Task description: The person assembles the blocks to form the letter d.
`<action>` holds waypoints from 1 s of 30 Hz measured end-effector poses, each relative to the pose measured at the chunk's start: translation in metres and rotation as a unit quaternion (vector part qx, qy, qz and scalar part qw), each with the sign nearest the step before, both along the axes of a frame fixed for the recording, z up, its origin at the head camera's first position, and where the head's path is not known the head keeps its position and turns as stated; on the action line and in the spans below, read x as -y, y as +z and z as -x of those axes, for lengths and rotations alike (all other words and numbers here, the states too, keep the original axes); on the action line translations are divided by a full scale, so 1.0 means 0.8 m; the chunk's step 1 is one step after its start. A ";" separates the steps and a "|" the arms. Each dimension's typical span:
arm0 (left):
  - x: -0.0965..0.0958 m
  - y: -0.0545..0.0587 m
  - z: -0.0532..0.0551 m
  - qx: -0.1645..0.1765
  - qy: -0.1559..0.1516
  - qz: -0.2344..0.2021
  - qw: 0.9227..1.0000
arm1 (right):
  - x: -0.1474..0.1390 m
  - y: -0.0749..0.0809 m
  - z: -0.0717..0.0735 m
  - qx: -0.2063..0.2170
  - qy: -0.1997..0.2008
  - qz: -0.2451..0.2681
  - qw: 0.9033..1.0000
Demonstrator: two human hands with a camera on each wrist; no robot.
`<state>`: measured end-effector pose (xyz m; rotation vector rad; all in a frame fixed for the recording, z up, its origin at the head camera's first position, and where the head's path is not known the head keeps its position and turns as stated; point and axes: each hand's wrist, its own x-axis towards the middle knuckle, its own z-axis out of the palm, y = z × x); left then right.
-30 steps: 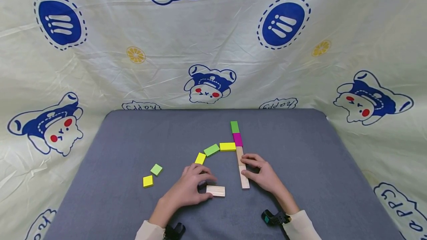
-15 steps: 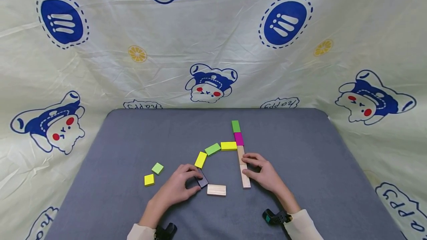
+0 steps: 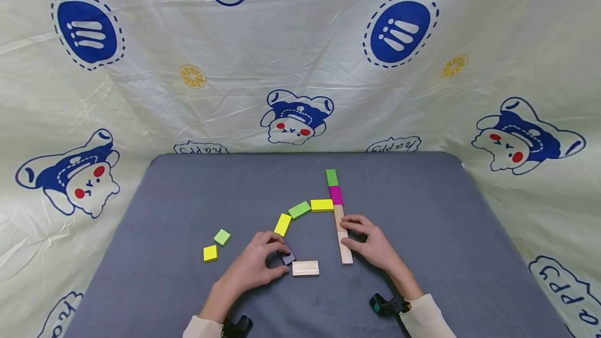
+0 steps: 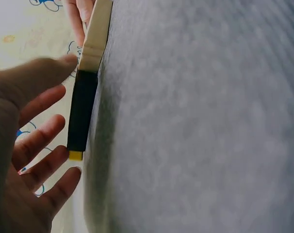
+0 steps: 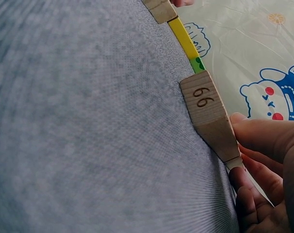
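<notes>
My left hand lies over a dark block, fingertips at its upper part and thumb by its lower end. In the left wrist view the fingers are spread behind that block. Its lower end sits right by a plain wooden block. My right hand, fingers loosely bent, touches the right side of two plain wooden blocks laid end to end; the nearer wooden block shows "66" in the right wrist view. Beyond them, a magenta block and a green block continue the straight line.
A curve of blocks runs left from the line: a yellow block, a light green block and another yellow block. At the left lie a small green block and a yellow one. A printed cloth hangs behind the grey table.
My left hand drew back left, uncovering the dark block and the yellow one above it, then shifted slightly right again. The dark block turned a little. My right hand stayed in place.
</notes>
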<state>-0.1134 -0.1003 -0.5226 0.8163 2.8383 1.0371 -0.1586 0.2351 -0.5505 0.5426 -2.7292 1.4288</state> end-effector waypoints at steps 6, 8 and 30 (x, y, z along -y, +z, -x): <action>-0.009 0.001 0.000 -0.039 -0.013 0.007 0.999 | 0.002 0.003 -0.001 0.002 0.000 -0.002 1.000; -0.012 0.001 0.001 -0.045 -0.022 0.012 0.999 | 0.002 0.004 -0.001 0.005 -0.002 -0.003 1.000; -0.009 0.008 0.011 -0.013 -0.021 0.018 1.000 | 0.003 -0.001 0.000 -0.013 -0.003 0.004 1.000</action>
